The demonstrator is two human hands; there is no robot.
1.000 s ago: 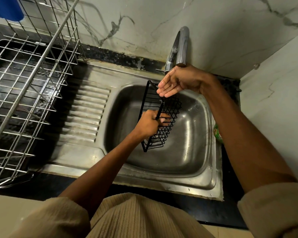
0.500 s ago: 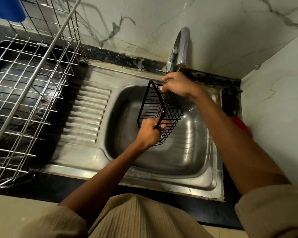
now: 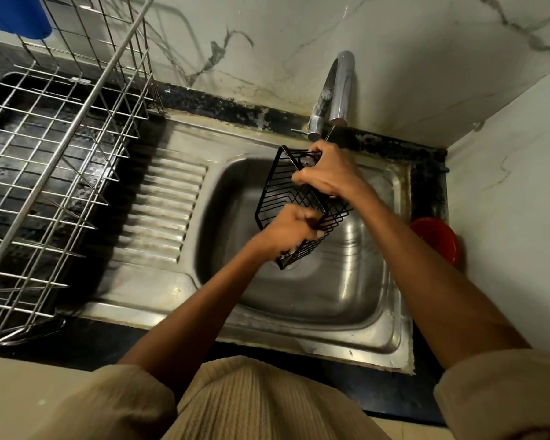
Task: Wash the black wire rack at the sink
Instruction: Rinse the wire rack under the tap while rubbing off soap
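So starting at the far left, a big silver dish rack (image 3: pixel 54 160) sits on the dark counter (image 3: pixel 86 342), cut off by the edge, with something blue (image 3: pixel 16 15) poking in at the top corner that I can't identify. Next over is the ribbed drainboard (image 3: pixel 159 214), then the steel sink (image 3: pixel 391 315) itself.

The black wire rack (image 3: pixel 286 188) is held up on its edge over the basin, right under the tap (image 3: pixel 338 87), and my guess is that's so the water can run through the wires while it gets rubbed and drips straight down the drain. The left hand (image 3: pixel 288 228) has its fingers clenched round the lower rim to steady it, though it's blurry and seems a bit soapy. The right hand (image 3: pixel 329 173) is curled over the top part near the spout, gripping the wires.

Can't tell if water is actually running, since the hand covers the spot below the spout. The drain is mostly hidden behind the rack too. Far right, a red round thing (image 3: pixel 438 239), maybe a lid or bowl, is half tucked behind the right forearm in the corner.
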